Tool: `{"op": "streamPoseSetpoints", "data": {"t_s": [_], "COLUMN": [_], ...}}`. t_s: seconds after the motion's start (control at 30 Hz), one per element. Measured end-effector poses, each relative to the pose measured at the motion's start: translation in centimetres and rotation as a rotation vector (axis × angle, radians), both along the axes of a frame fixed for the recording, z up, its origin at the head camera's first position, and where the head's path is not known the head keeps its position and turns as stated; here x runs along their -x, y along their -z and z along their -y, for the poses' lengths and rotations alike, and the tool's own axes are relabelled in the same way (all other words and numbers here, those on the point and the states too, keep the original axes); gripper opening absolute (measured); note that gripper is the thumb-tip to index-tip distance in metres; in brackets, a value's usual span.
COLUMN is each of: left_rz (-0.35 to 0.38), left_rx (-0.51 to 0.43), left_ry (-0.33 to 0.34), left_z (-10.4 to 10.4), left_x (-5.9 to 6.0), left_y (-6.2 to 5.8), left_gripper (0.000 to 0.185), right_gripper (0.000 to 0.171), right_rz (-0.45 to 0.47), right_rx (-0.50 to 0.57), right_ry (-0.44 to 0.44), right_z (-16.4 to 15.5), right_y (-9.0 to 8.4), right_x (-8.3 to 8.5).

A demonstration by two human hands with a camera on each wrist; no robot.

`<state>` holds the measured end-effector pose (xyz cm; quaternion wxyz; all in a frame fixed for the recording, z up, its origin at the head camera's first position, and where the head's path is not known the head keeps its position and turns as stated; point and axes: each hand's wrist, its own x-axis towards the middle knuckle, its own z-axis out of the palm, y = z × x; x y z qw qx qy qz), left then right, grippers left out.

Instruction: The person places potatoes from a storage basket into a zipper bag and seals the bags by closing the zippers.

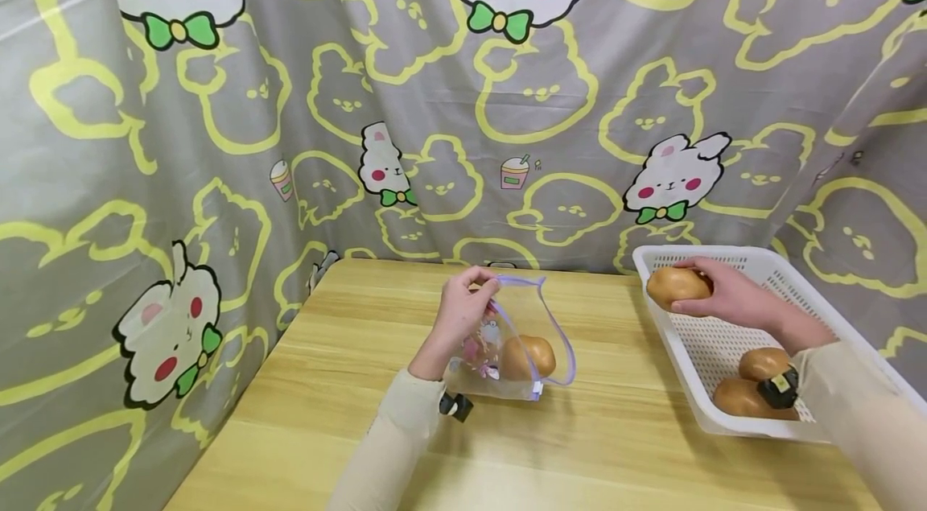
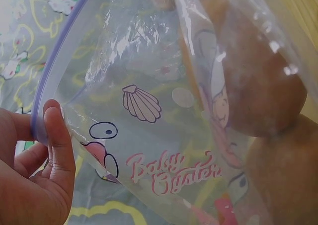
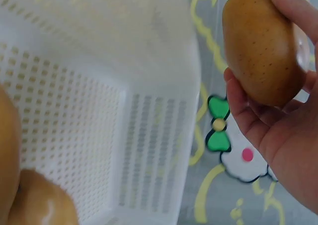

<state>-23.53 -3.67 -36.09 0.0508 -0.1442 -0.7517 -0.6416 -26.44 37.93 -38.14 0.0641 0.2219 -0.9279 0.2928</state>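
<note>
My left hand (image 1: 467, 303) pinches the purple-edged rim of a clear zip bag (image 1: 500, 386), which stands with its mouth spread on the table. Inside the bag sits a brown potato (image 1: 534, 356). In the left wrist view the bag (image 2: 144, 140) shows a printed shell and pink lettering, with thumb and fingers at its purple edge. Over the left rim of a white basket, my right hand (image 1: 731, 298) grips another potato (image 1: 677, 288). The right wrist view shows this potato (image 3: 263, 46) held between thumb and fingers, beside the basket wall.
The white perforated basket (image 1: 684, 366) stands at the right of the wooden table (image 1: 290, 430). More potatoes (image 1: 742, 397) lie in its near end, partly hidden by the right wrist camera. A patterned curtain (image 1: 434, 117) hangs behind the table and along its left side.
</note>
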Motion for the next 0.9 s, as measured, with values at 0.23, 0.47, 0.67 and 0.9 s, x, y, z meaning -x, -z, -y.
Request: {"op": "streamPoseSetpoints", "data": {"t_s": [0.23,0.47,0.67,0.9], "left_rz": [0.001,0.005,0.005,0.008], "left_rx": [0.005,0.009,0.015,0.013], "left_ry": [-0.006,-0.014,-0.024,-0.021], "left_z": [-0.1,-0.2,-0.3,-0.3], "left_x": [-0.9,-0.9,-1.0,-1.0], "left_y": [-0.9,-1.0,-1.0,-1.0], "left_gripper": [0.014,0.014,0.014,0.015], "right_gripper": [0.065,0.065,0.063,0.062], "right_rz": [-0.083,-0.106,-0.139,-0.065], "right_rx": [-0.028,-0.015,0.021,0.084], "right_ry": [-0.076,-0.179,-0.282,-0.329], "right_z": [2.7,5.2,7.0,8.9], "right_y": [-0.7,-0.9,-0.6,-0.4], "right_x": [-1.0,-2.2,-2.6,-3.4]}}
